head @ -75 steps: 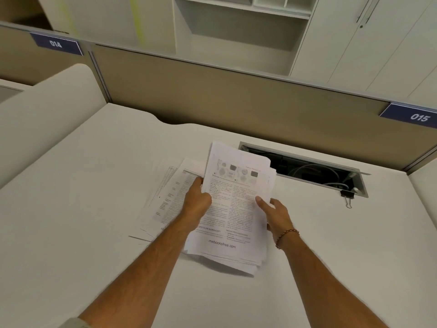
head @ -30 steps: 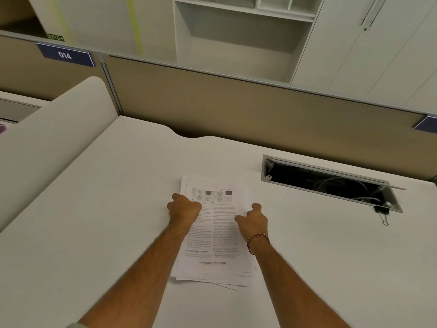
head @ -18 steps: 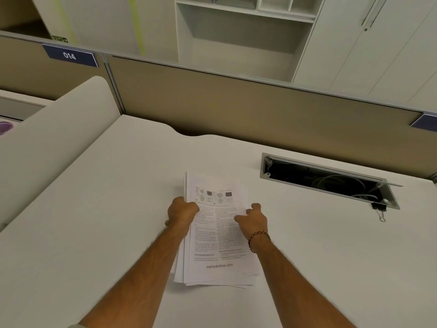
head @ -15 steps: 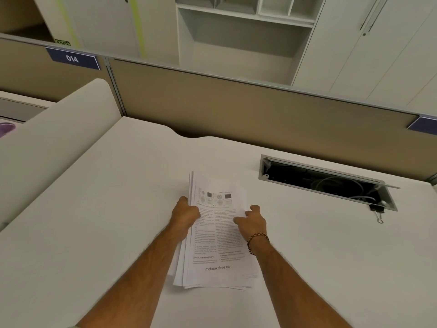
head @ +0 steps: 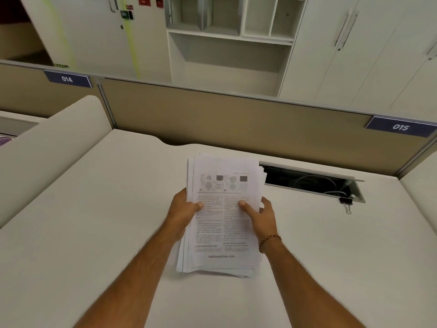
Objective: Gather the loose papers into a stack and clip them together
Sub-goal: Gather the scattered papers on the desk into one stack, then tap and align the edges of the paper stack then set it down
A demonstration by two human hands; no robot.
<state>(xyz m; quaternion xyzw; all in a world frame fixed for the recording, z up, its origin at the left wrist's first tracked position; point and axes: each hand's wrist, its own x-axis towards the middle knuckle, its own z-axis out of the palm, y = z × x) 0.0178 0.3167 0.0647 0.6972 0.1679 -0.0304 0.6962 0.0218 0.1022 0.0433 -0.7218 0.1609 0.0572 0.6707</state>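
A stack of printed papers (head: 222, 223) stands tilted up off the white desk (head: 94, 233), its lower edge resting on the surface. My left hand (head: 183, 208) grips the stack's left edge, thumb on the top page. My right hand (head: 261, 215) grips the right edge, thumb on the print, a bead bracelet at the wrist. The sheets are roughly aligned, with a few edges fanned at the left and top right. A black binder clip (head: 346, 203) lies on the desk to the right, by the corner of the cable opening, apart from both hands.
An open cable tray (head: 312, 183) with wires is set into the desk right behind the stack. A tan partition (head: 236, 119) with labels 014 and 015 bounds the desk's far side. A rounded divider (head: 54, 147) rises at the left. White cabinets stand beyond.
The papers lay flat under my hands a second ago. Both hands have since gripped the side edges and raised the stack, tilting its top up; the sheets look more aligned.
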